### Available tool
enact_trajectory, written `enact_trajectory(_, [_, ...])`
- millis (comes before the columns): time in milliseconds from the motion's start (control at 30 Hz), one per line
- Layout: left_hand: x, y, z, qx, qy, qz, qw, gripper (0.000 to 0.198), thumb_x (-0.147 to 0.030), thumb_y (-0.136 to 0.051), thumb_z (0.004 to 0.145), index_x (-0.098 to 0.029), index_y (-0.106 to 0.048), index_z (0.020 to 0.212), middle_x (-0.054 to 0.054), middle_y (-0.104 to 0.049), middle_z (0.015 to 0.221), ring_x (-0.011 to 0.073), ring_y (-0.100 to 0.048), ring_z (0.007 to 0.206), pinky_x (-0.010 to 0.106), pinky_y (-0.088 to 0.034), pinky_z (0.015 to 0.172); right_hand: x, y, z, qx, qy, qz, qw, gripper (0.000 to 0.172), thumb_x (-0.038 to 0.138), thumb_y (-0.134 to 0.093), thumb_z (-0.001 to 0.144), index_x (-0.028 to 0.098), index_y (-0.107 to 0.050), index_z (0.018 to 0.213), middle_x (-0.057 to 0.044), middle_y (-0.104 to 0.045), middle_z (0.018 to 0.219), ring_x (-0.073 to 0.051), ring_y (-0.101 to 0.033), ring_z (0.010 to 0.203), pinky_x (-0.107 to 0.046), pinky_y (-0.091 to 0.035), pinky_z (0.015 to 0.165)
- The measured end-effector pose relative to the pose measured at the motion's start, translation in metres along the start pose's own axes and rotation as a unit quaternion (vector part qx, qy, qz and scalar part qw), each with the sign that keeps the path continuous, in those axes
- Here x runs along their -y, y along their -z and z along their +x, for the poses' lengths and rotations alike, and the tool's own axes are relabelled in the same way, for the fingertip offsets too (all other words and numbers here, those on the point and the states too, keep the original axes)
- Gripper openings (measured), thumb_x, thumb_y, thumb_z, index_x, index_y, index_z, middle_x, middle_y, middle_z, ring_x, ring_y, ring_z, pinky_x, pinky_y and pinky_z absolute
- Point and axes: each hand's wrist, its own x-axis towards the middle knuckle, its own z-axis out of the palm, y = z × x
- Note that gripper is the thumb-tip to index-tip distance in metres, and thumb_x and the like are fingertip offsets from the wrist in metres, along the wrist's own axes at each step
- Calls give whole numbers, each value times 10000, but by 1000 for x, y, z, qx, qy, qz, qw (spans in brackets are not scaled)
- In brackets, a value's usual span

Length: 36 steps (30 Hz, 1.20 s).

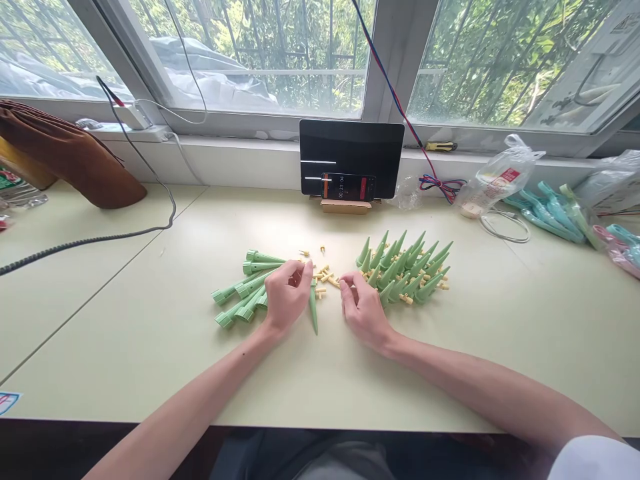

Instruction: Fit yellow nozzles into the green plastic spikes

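My left hand is closed, its thumb and forefinger pressed together at the top of a green cone-shaped plastic spike whose tip points toward me. Beside it on the left lies a loose bundle of long green spikes with wide ribbed ends. My right hand has its fingers curled in a pinch near several small yellow plastic parts; what sits between the fingertips is hidden. Just past that hand is a cluster of green spikes, fitted with yellow parts, tips pointing up and away.
At the back, a phone showing a timer leans on a dark tablet. Red and blue wire, a plastic bag and turquoise items lie at right. A brown pouch and black cable are at left.
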Motion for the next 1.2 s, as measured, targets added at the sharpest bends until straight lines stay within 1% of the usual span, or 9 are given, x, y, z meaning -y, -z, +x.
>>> enact_trajectory(133, [0,1,-1,17,-27,-22,999,328,-273,-594,913,-173,-520,609,-35,-460,557,93,-403,523,248,-347,514,-1,0,0,12,7,6,1000,237,367,-412,1015,207,-512,872,29,-466,653,-114,-430,541,-236,-359,510])
enact_trajectory(300, [0,3,-4,77,-120,-27,989,232,-202,-616,888,-176,-567,663,-31,-455,595,94,-389,534,248,-336,510,-3,-1,-1,8,3,39,999,260,399,-418,1016,199,-566,942,19,-505,671,-117,-479,561,-238,-405,530])
enact_trajectory(400, [0,3,-7,121,-156,-37,980,144,-171,-621,877,-179,-610,734,-22,-498,630,95,-399,540,244,-333,499,-4,-1,-1,1,3,57,998,254,407,-431,1013,198,-570,977,13,-528,708,-113,-505,567,-235,-423,531])
enact_trajectory(500, [-1,3,-8,142,-176,-38,973,92,-168,-627,875,-184,-627,785,-13,-553,672,90,-403,534,241,-348,501,-5,-1,-1,0,3,69,998,245,404,-432,1013,200,-568,995,4,-550,761,-103,-522,565,-232,-433,524])
enact_trajectory(633, [0,2,-8,149,-177,-41,972,66,-167,-633,883,-192,-639,822,-9,-586,722,81,-427,537,231,-361,504,-6,-2,0,3,3,76,997,245,405,-436,1012,200,-570,1000,0,-571,793,-92,-525,541,-231,-438,510])
enact_trajectory(767, [1,1,-8,156,-177,-49,970,95,-153,-602,907,-195,-632,828,-9,-581,734,83,-441,559,223,-371,516,-4,-2,0,3,1,81,997,249,416,-439,1010,201,-563,1014,2,-589,802,-87,-532,517,-231,-440,502])
enact_trajectory(867, [0,0,-9,142,-173,-42,974,115,-163,-589,917,-190,-627,812,-14,-555,705,87,-427,553,228,-369,518,-2,-1,-1,-1,-1,77,997,239,407,-425,1017,204,-551,1032,-5,-618,841,-83,-545,514,-232,-448,510])
enact_trajectory(1033, [-4,1,-8,116,-144,-36,982,163,-202,-582,922,-186,-610,761,-17,-506,653,98,-429,554,237,-352,503,-1,0,-2,-5,5,69,998,210,382,-427,1017,210,-536,1068,-22,-642,915,-86,-566,533,-240,-471,538])
enact_trajectory(1200, [-6,2,-7,110,-134,-26,984,211,-230,-571,928,-188,-594,723,-20,-492,621,102,-424,544,241,-359,513,0,0,-1,-2,12,66,998,196,370,-491,990,203,-537,1082,-35,-638,941,-93,-589,552,-248,-482,544])
